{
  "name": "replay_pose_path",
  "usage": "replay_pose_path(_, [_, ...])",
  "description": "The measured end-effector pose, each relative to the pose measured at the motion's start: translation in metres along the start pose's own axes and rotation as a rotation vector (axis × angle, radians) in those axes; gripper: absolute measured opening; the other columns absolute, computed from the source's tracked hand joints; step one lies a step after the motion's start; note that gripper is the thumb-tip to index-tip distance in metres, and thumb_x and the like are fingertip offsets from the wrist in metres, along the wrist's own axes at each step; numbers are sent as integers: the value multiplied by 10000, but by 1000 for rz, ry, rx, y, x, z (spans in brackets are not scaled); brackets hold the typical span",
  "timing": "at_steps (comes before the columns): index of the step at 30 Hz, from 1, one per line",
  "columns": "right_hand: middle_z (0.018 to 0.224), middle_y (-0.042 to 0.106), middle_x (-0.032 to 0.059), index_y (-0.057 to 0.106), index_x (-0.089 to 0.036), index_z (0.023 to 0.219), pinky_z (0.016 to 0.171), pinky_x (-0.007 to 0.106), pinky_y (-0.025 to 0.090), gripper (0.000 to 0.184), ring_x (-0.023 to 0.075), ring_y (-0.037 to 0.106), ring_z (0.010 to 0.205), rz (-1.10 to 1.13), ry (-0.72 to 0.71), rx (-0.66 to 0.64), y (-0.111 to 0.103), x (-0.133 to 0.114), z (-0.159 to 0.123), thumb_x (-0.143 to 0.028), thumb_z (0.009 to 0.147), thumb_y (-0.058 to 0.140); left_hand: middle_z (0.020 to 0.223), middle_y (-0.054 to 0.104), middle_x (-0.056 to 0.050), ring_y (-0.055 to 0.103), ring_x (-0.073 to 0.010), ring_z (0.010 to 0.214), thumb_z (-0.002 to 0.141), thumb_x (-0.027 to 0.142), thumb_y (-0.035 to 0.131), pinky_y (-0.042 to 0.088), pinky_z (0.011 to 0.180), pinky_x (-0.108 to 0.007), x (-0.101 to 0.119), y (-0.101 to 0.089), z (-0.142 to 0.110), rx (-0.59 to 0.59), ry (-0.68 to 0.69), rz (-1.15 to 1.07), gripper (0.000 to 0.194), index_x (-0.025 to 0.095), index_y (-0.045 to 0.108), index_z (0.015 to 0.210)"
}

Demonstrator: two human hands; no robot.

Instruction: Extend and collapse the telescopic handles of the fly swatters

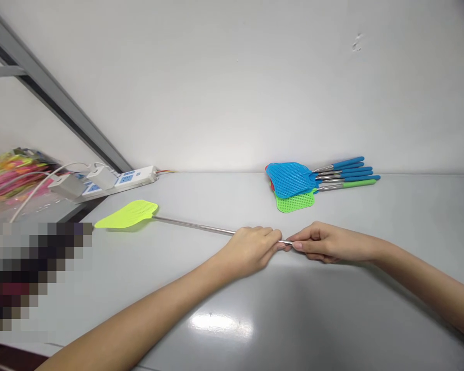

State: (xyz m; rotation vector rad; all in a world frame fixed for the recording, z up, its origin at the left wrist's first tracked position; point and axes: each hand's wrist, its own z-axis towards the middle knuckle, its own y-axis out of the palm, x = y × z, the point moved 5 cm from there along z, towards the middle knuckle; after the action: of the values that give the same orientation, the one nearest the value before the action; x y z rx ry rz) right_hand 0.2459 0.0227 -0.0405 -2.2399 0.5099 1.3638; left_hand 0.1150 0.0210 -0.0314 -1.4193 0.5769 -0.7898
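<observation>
A fly swatter [195,225] with a yellow-green mesh head and a thin metal rod is held across the table, its head to the left. My left hand [255,247] is closed around the rod. Just to its right, my right hand [327,242] pinches the rod's end between thumb and fingers. A short stretch of bare metal shows between the two hands. No coloured grip shows on this rod; whatever lies inside my right fingers is hidden.
Stacked fly swatters [290,179], blue over green with a bit of red, lie by the wall, handles rightward. At the left stand a white power strip [135,178] with plugged-in adapters and a colourful heap in plastic [19,178]. A blurred patch covers the left edge.
</observation>
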Motion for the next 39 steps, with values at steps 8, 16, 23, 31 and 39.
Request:
replay_pose_path(8, [547, 268, -66, 572, -120, 866, 378, 191, 158, 397, 40, 199, 435, 93, 25, -31, -3, 6, 1, -491, 798, 448, 685, 566, 20, 535, -123, 578, 907, 376, 214, 292, 444, -238, -3, 1, 1, -23, -33, 1, 320, 188, 425, 758])
replay_pose_path(16, [556, 329, -59, 467, -143, 659, 375, 184, 171, 388, 27, 225, 421, 85, 110, -8, -3, 8, 1, -518, 760, 480, 652, 572, 9, 550, -134, 559, 905, 384, 212, 277, 424, -234, -2, 2, 2, -30, -52, 29, 329, 184, 430, 761])
replay_pose_path(23, [570, 294, -58, 399, -160, 636, 407, 194, 169, 391, 44, 200, 452, 112, 78, -39, -5, 11, 1, -517, 791, 433, 650, 586, 12, 558, -136, 573, 902, 389, 232, 229, 418, -236, -8, 1, 5, 17, -6, 123, 340, 181, 440, 732])
replay_pose_path(31, [567, 268, -61, 374, -167, 633, 409, 194, 165, 355, 50, 190, 456, 131, 46, -26, -5, 9, 1, -468, 813, 429, 639, 583, 11, 538, -120, 547, 904, 400, 234, 211, 430, -232, -18, -3, 5, 69, 82, 188, 358, 182, 457, 729])
replay_pose_path(39, [558, 267, -66, 387, -162, 638, 389, 188, 165, 359, 39, 203, 431, 126, 25, -26, -8, 10, 0, -470, 818, 425, 600, 567, 16, 524, -105, 530, 905, 383, 257, 224, 442, -224, -29, -8, -1, 127, 101, 219, 356, 176, 454, 692])
